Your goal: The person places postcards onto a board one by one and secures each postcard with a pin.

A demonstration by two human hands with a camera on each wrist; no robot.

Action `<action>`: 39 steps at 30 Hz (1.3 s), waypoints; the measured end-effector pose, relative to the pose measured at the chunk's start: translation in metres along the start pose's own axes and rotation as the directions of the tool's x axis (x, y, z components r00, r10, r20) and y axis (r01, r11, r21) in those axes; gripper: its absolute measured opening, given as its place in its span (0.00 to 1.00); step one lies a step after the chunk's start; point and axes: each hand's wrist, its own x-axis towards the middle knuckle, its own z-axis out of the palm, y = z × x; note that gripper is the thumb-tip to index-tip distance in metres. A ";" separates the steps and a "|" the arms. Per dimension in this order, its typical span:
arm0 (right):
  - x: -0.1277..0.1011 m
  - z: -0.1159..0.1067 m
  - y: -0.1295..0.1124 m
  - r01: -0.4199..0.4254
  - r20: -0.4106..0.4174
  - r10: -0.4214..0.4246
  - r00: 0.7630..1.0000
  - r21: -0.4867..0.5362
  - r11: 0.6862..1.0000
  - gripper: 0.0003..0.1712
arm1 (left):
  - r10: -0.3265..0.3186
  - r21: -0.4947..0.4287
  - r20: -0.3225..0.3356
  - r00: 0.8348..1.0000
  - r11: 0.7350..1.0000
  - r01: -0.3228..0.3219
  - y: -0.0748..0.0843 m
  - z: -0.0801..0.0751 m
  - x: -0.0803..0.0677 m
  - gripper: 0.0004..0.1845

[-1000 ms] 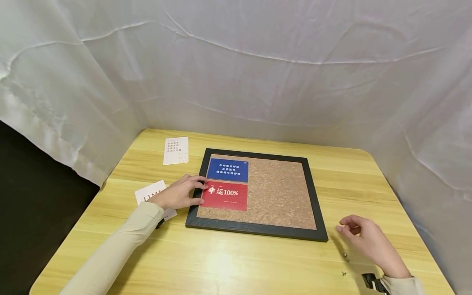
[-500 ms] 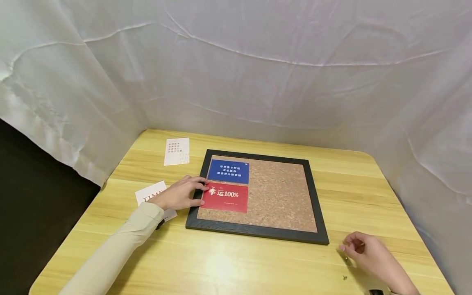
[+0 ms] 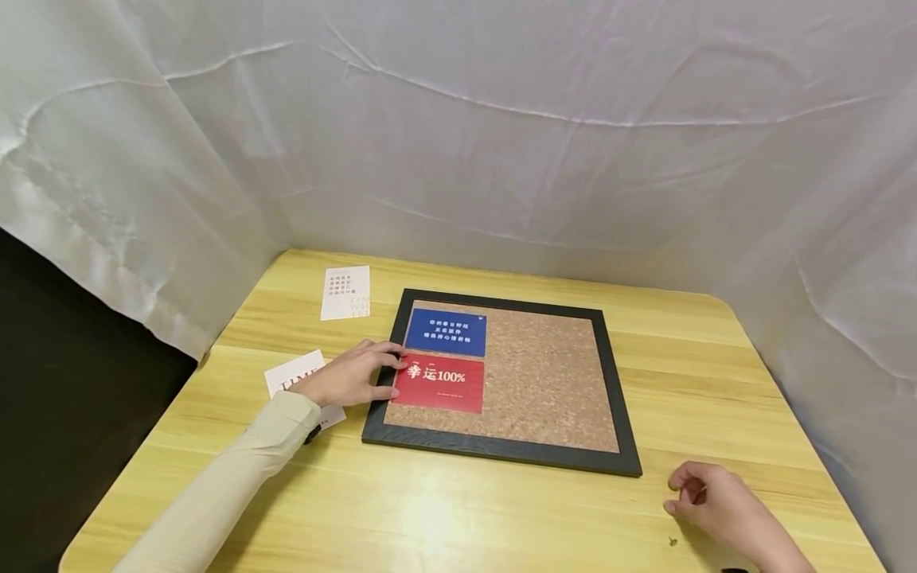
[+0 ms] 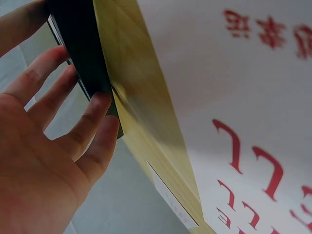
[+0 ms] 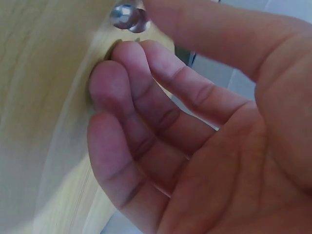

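Lengthwise left-to-right, the red card.

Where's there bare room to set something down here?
Bare: the corkboard right of the red card and blue card; tabletop in front, between left forearm and right hand. Crowded: around the left hand, by the white TIME card.

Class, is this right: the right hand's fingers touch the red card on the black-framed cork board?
Not quite: it is the left hand whose fingers touch the red card on the black-framed cork board, as the head view shows.
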 end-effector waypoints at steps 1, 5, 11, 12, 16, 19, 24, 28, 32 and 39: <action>0.000 0.000 0.000 0.005 -0.002 -0.005 1.000 -0.008 1.000 0.09 | -0.001 0.000 0.001 1.000 1.000 0.001 0.000 0.000 0.000 0.26; 0.001 0.001 -0.001 0.034 -0.025 -0.035 0.999 -0.047 0.998 0.06 | 0.007 0.005 -0.002 1.000 1.000 -0.007 0.000 0.000 0.000 0.26; 0.002 0.002 -0.003 0.040 -0.030 -0.042 0.999 -0.077 0.996 0.05 | 0.009 0.005 -0.008 1.000 1.000 -0.009 -0.002 0.002 0.001 0.26; 0.002 0.002 -0.004 0.030 -0.028 -0.032 0.999 -0.080 0.996 0.05 | 0.010 0.008 -0.009 1.000 1.000 -0.010 -0.003 0.002 0.001 0.26; 0.003 0.002 -0.008 -0.011 -0.036 0.008 0.999 -0.091 0.996 0.06 | 0.003 0.004 -0.008 1.000 1.000 -0.003 -0.002 0.002 0.001 0.26; 0.005 0.002 -0.011 -0.019 -0.053 0.014 0.999 -0.098 0.995 0.06 | 0.005 0.006 -0.010 1.000 1.000 -0.005 -0.002 0.002 0.000 0.26; 0.007 0.000 -0.014 -0.020 -0.096 0.011 0.995 -0.098 0.995 0.06 | 0.002 0.004 -0.006 1.000 1.000 -0.002 -0.001 0.002 0.000 0.26; 0.008 -0.002 -0.017 -0.004 -0.127 -0.008 0.992 -0.095 0.995 0.07 | 0.000 0.004 -0.007 1.000 1.000 0.000 -0.001 0.002 0.000 0.26; 0.010 -0.004 -0.021 0.032 -0.172 -0.051 0.984 -0.110 0.993 0.06 | 0.008 0.004 -0.016 1.000 1.000 -0.008 -0.001 0.003 -0.001 0.26; 0.012 -0.008 -0.025 0.094 -0.236 -0.115 0.965 -0.100 0.991 0.05 | -0.004 -0.010 -0.014 1.000 1.000 0.004 -0.001 0.003 0.000 0.25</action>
